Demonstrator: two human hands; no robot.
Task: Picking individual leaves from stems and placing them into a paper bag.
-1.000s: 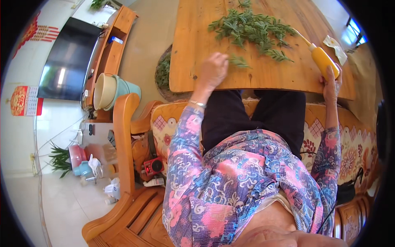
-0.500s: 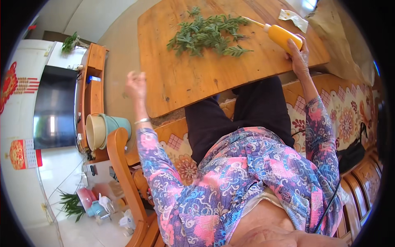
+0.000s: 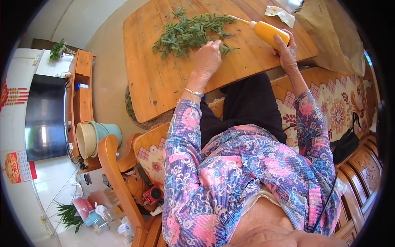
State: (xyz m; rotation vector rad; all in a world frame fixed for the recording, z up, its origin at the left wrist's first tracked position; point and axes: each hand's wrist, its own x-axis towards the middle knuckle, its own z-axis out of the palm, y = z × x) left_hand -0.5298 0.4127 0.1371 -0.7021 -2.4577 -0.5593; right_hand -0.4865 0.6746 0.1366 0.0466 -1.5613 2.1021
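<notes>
A pile of green leafy sprigs lies spread over the far part of the wooden table. My left hand reaches over the table to the near edge of the pile, its fingers closed in a pinch. What they hold, if anything, is too small to make out. My right hand is wrapped round a yellow-orange squeeze bottle with a white collar and a long thin nozzle. The bottle is tilted, its nozzle pointing left toward the right end of the sprigs.
A crumpled, stained white tissue lies beyond the bottle. At the table's right side stands a large brown paper bag. Left of the bench arm are a cream bucket and a light blue bucket.
My left hand has swung right, from beyond the table's left edge to the sprigs. My right hand still holds the bottle in much the same pose. The whole view has shifted slightly.
</notes>
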